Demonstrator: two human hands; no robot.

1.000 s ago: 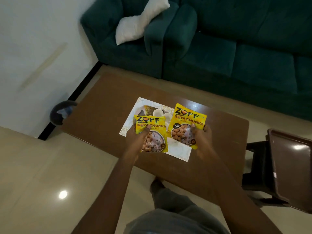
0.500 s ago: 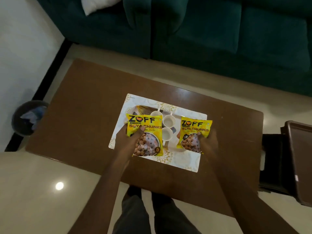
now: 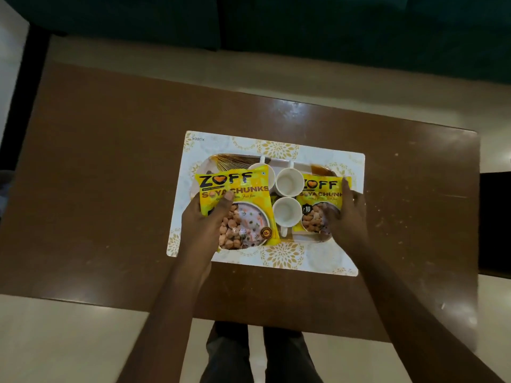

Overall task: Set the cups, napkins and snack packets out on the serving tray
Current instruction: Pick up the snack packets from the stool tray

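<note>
Gripping on both sides: left hand [image 3: 204, 217] pinches the left packet [image 3: 243, 205], thumb on top; right hand [image 3: 349, 214] clasps the right packet [image 3: 318, 200], both over the tray [image 3: 301, 163], flanking the cups [image 3: 287, 182]. Cups placed, packets nearly down, napkins nowhere visible.

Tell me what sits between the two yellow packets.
In the head view, two empty white cups stand there: a far cup and a near cup, close together between the left packet and the right packet.
</note>
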